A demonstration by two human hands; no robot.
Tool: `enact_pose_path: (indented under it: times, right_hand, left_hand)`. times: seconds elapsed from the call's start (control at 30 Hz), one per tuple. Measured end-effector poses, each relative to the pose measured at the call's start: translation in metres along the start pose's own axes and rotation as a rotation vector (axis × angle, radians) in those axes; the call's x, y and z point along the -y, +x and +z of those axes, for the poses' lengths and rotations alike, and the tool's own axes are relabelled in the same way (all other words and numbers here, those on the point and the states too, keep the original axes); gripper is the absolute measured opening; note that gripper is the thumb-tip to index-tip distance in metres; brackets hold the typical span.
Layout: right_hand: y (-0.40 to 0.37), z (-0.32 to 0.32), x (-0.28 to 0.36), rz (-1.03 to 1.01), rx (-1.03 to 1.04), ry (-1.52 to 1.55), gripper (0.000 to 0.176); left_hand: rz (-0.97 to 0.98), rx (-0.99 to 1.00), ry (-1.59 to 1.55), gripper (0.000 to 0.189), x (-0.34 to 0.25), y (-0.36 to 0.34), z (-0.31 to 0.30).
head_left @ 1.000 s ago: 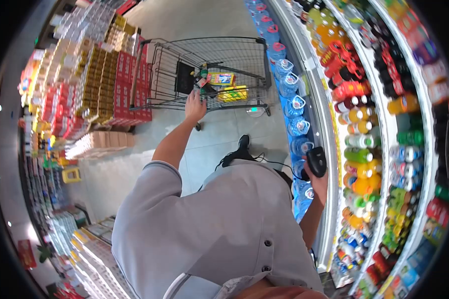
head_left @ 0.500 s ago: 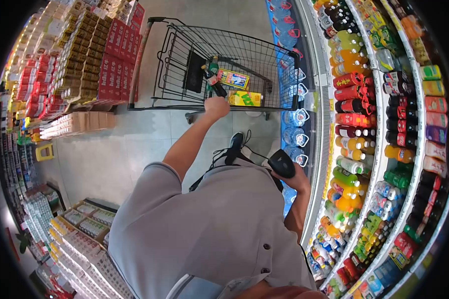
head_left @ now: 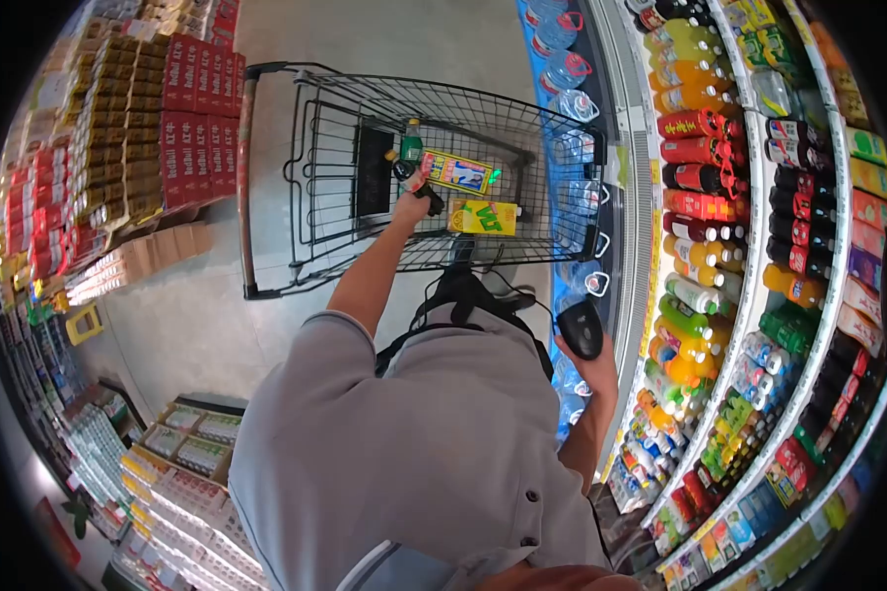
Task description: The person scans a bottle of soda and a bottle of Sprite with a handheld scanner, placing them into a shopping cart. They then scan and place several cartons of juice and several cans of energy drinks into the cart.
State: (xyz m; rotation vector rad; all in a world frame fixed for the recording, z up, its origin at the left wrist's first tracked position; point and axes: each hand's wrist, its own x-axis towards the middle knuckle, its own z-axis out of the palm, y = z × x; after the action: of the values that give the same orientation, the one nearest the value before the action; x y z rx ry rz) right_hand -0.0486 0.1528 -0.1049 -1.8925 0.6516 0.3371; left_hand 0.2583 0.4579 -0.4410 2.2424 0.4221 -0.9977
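My left hand (head_left: 411,206) reaches over the near side of the shopping cart (head_left: 414,266). Its fingers are closed round the lower part of a dark bottle (head_left: 402,170) with a reddish label and an orange-gold cap. Close by in the cart is a green bottle (head_left: 411,150). A yellow pack with red and blue print (head_left: 456,173) and a yellow carton with green lettering (head_left: 484,218) lie to the right of it. At my right side, beside the shelves, my right hand (head_left: 593,366) grips a black handheld scanner (head_left: 580,330).
On the right, a refrigerated shelf (head_left: 724,325) holds rows of drink bottles, with large water bottles (head_left: 568,71) along its foot. Red cartons (head_left: 199,118) and stacked cans (head_left: 118,108) stand on the left. Stacked boxes (head_left: 182,492) sit at lower left.
The cart appears nearer, and my left hand has moved farther over its side with the dark bottle. My right hand has shifted slightly right with the scanner. A green light spot shows on the pack.
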Motion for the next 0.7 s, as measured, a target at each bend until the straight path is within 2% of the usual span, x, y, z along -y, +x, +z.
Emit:
enact_pose_path:
  times: [0.03,0.1,0.13,0.17,0.2,0.23,0.3,0.33,0.37,0.43,0.47,0.5,0.6,0.63,0.7]
  right_hand:
    - [-0.008,-0.002,-0.007,0.021,-0.005,0.001,0.034]
    - [-0.037,-0.006,-0.025,0.160,-0.069,0.066,0.034]
    - [-0.052,-0.006,-0.032,0.214,-0.102,0.207,0.032]
    - [-0.068,-0.008,-0.039,0.263,-0.136,0.347,0.030]
    - [-0.082,-0.015,-0.038,0.298,-0.166,0.335,0.025]
    - [-0.093,-0.021,-0.027,0.377,-0.174,0.364,0.028]
    - [-0.120,-0.026,-0.031,0.448,-0.268,0.469,0.036]
    - [-0.135,-0.033,-0.041,0.467,-0.255,0.439,0.039]
    - [-0.144,-0.039,-0.049,0.490,-0.243,0.409,0.041]
    - [-0.155,-0.046,-0.045,0.491,-0.232,0.466,0.038]
    - [-0.158,-0.049,-0.048,0.507,-0.260,0.483,0.037]
    - [-0.162,-0.047,-0.052,0.523,-0.288,0.506,0.037]
    - [-0.160,-0.046,-0.066,0.610,-0.336,0.401,0.031]
    - [-0.150,-0.044,-0.059,0.608,-0.339,0.414,0.031]
    - [-0.141,-0.041,-0.057,0.522,-0.312,0.477,0.030]
  left_hand:
    - [-0.004,0.019,0.009,0.046,0.001,0.007,0.003]
    - [-0.119,-0.199,-0.121,0.048,0.008,0.016,0.014]
    - [-0.128,-0.230,-0.213,0.062,0.017,0.027,0.018]
    - [-0.141,-0.216,-0.209,0.062,0.019,0.029,0.020]
    - [-0.156,-0.292,-0.225,0.070,0.016,0.030,0.020]
    - [-0.170,-0.370,-0.239,0.079,0.016,0.032,0.020]
    - [-0.222,-0.309,-0.282,0.089,0.042,0.080,0.031]
    - [-0.247,-0.360,-0.209,0.089,0.022,0.070,0.028]
    - [-0.296,-0.311,-0.472,0.088,0.018,0.077,0.029]
    - [-0.478,-0.304,-0.525,0.087,-0.015,0.062,0.034]
    - [-0.529,-0.220,-0.525,0.078,-0.053,0.028,0.016]
    - [-0.534,-0.216,-0.516,0.078,-0.038,0.036,0.028]
    - [-0.133,-0.255,-0.137,0.050,0.024,0.077,0.072]
    - [-0.125,-0.259,-0.129,0.050,0.032,0.075,0.075]
    - [0.185,-0.306,-0.054,0.052,0.045,0.052,0.077]
